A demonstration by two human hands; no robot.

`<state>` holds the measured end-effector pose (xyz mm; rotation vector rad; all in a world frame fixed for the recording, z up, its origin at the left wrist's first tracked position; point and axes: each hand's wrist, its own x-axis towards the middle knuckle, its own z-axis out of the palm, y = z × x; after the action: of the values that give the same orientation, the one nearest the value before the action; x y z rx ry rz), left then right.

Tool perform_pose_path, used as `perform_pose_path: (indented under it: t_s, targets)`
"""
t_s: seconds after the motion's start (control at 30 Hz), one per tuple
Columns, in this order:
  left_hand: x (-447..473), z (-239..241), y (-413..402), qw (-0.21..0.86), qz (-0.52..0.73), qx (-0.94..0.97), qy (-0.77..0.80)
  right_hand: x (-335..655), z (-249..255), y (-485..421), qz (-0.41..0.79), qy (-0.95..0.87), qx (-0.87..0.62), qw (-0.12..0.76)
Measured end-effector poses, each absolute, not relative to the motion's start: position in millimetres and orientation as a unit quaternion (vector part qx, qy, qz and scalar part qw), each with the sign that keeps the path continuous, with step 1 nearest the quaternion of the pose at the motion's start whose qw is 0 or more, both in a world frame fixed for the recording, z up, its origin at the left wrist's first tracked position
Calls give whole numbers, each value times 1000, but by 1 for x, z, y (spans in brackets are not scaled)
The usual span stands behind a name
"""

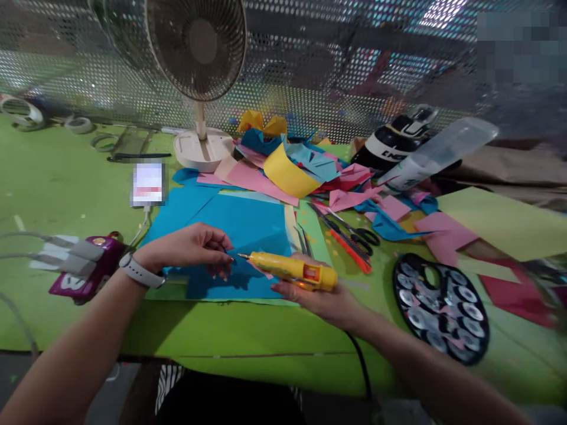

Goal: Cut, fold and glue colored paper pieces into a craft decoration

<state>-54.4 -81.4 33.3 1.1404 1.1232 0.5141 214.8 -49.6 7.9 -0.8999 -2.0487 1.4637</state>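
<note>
My right hand is wrapped round a yellow hot glue gun, whose metal nozzle points left toward my other hand. A black cord hangs below my right wrist. Just left of the nozzle, my left hand is closed with bent fingers, thumb and forefinger close together. Whatever those fingertips hold, if anything, is too small to make out. Both hands hover over blue paper sheets stacked on the green tabletop. Tweezers lie at the right edge of the stack.
Scissors and an orange cutter lie right of the sheets. Paper scraps pile up behind, beside a fan. A paint palette sits at right, bottles behind it. A purple power strip and phone are at left.
</note>
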Motion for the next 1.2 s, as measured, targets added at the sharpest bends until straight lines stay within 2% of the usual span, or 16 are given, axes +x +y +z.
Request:
perform_pose_path:
  t_s: [0.2, 0.43, 0.7, 1.2]
  targets:
    - [-53, 38, -83, 684, 220, 502, 480, 214, 4, -51, 520, -756, -333, 217]
    - [-54, 36, -84, 693, 220, 501, 470, 212, 4, -53, 563, -717, -351, 212]
    - [-54, 37, -84, 683, 219, 511, 474, 212, 5, -51, 530, -743, -350, 209]
    - [-54, 35, -83, 672, 213, 535, 465, 212, 4, -50, 550, -730, -357, 194]
